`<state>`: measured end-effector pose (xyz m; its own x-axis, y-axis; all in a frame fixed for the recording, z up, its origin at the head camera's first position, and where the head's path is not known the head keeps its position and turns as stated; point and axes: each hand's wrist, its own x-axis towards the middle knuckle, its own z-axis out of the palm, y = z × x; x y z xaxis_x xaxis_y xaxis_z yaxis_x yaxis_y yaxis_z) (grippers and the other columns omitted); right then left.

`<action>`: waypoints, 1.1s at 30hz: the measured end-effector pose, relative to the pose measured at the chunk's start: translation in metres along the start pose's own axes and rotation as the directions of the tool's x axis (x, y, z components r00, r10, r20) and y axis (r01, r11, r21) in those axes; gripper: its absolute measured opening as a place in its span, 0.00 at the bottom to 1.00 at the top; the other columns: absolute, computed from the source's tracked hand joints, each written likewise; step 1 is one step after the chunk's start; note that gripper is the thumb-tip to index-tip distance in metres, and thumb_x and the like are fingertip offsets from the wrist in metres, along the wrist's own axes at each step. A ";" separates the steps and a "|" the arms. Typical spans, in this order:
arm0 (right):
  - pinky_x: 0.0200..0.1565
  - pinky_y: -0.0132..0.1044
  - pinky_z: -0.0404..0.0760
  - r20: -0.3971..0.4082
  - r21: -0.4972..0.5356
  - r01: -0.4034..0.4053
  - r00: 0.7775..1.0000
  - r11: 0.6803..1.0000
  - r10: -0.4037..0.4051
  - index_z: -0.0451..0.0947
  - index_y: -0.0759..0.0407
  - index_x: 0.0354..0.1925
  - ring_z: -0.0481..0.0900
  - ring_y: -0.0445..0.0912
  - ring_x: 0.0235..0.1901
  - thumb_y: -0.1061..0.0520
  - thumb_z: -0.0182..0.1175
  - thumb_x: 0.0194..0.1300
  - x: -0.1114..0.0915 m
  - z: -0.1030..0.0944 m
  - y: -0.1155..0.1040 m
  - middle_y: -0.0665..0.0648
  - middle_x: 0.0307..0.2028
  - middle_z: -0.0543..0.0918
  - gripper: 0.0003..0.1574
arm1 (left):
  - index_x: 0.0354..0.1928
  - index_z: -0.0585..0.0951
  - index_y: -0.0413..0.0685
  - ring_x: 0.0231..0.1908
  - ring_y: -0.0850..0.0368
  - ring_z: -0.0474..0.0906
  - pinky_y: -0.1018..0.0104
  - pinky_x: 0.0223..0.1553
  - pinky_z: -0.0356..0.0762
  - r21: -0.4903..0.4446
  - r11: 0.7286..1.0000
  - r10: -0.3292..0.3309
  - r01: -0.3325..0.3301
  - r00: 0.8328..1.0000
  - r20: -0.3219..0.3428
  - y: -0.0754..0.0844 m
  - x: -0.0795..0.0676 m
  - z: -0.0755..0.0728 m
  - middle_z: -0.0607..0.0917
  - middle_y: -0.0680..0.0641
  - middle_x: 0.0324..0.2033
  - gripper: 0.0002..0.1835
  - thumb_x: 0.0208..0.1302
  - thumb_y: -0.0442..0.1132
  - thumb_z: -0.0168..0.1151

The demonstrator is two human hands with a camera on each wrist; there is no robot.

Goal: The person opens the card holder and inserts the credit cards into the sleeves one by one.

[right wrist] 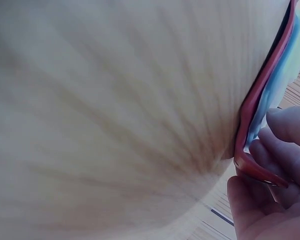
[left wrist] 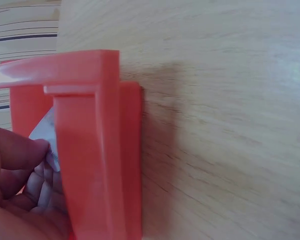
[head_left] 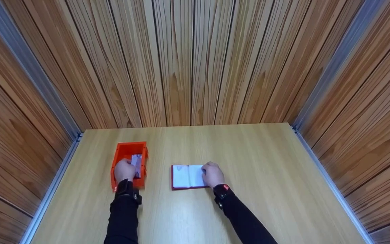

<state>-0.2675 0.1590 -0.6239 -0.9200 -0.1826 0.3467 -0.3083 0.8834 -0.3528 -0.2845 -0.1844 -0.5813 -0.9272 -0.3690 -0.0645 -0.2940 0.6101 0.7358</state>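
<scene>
My left hand (head_left: 125, 170) reaches down into an orange plastic bin (head_left: 130, 145) at the left of the table. Between thumb and fingertips it pinches a pale slip of paper (left wrist: 46, 132), seen in the left wrist view; the bin wall hides part of it. From above, a purple printed slip (head_left: 136, 165) shows beside this hand, inside the bin. An open booklet (head_left: 181, 177) with white pages and a red cover lies mid-table. My right hand (head_left: 213, 174) grips its right side. In the right wrist view, thumb and fingers are around the edge of the red cover (right wrist: 250, 110).
Bin and booklet stand apart on the light wooden table (head_left: 266, 162). Wood-plank walls (head_left: 178, 67) close off the back and both sides, with metal rails (head_left: 330, 200) along the side edges.
</scene>
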 end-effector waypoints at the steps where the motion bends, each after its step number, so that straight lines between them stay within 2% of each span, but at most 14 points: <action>1: 0.43 0.46 0.80 -0.001 0.001 0.000 1.000 1.000 0.000 0.85 0.63 0.33 0.81 0.55 0.38 0.66 0.70 0.50 0.000 0.000 0.000 0.57 0.34 0.81 0.08 | 0.49 0.80 0.29 0.46 0.36 0.77 0.46 0.51 0.72 -0.008 1.000 0.002 -0.002 1.000 -0.005 0.001 0.001 -0.001 0.83 0.32 0.45 0.16 0.61 0.28 0.53; 6: 0.43 0.46 0.80 0.000 0.008 -0.010 1.000 1.000 0.010 0.85 0.63 0.34 0.81 0.55 0.38 0.66 0.70 0.50 0.000 -0.001 0.000 0.57 0.34 0.81 0.09 | 0.51 0.79 0.30 0.47 0.36 0.76 0.46 0.52 0.71 -0.033 0.999 0.008 -0.010 0.999 -0.047 0.009 0.003 -0.009 0.82 0.32 0.46 0.17 0.62 0.28 0.49; 13: 0.44 0.47 0.80 0.004 0.005 -0.022 1.000 1.000 0.022 0.85 0.64 0.35 0.81 0.56 0.38 0.65 0.70 0.52 0.001 -0.001 0.000 0.58 0.35 0.82 0.09 | 0.51 0.79 0.29 0.48 0.35 0.76 0.45 0.54 0.70 -0.065 0.996 0.059 -0.066 0.992 -0.113 0.025 0.005 -0.016 0.81 0.31 0.46 0.16 0.66 0.28 0.47; 18: 0.44 0.47 0.80 0.024 0.011 -0.035 0.999 0.999 0.035 0.85 0.64 0.36 0.81 0.56 0.40 0.65 0.69 0.53 0.000 -0.001 -0.001 0.58 0.36 0.82 0.09 | 0.51 0.79 0.30 0.49 0.36 0.75 0.45 0.53 0.70 -0.100 0.990 0.085 -0.102 0.984 -0.157 0.035 0.005 -0.020 0.80 0.32 0.45 0.15 0.68 0.28 0.48; 25: 0.44 0.47 0.80 0.008 0.010 -0.025 1.000 1.000 0.025 0.85 0.63 0.35 0.81 0.55 0.39 0.66 0.69 0.52 -0.001 0.000 0.000 0.58 0.36 0.82 0.08 | 0.52 0.80 0.31 0.50 0.39 0.73 0.46 0.55 0.69 -0.174 0.977 0.085 -0.125 0.972 -0.219 0.053 0.001 -0.026 0.79 0.34 0.45 0.14 0.69 0.28 0.50; 30: 0.43 0.46 0.80 0.000 0.012 -0.021 1.000 1.000 0.021 0.85 0.63 0.34 0.81 0.56 0.39 0.66 0.69 0.51 -0.001 0.001 0.000 0.58 0.35 0.81 0.09 | 0.53 0.79 0.32 0.49 0.40 0.73 0.47 0.54 0.70 -0.250 0.958 0.089 -0.141 0.974 -0.209 0.066 -0.005 -0.024 0.79 0.35 0.46 0.14 0.70 0.29 0.52; 33: 0.42 0.46 0.80 -0.013 0.022 -0.013 1.000 1.000 0.014 0.84 0.63 0.33 0.80 0.56 0.38 0.67 0.69 0.50 -0.001 0.001 0.000 0.58 0.34 0.81 0.09 | 0.50 0.80 0.30 0.46 0.40 0.75 0.48 0.52 0.71 -0.253 0.949 0.130 -0.190 0.963 -0.237 0.070 -0.007 -0.018 0.80 0.34 0.43 0.13 0.67 0.27 0.54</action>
<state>-0.2667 0.1588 -0.6248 -0.9210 -0.1650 0.3528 -0.3010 0.8763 -0.3761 -0.2942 -0.1521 -0.5171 -0.8759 -0.4423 0.1928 -0.0441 0.4713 0.8809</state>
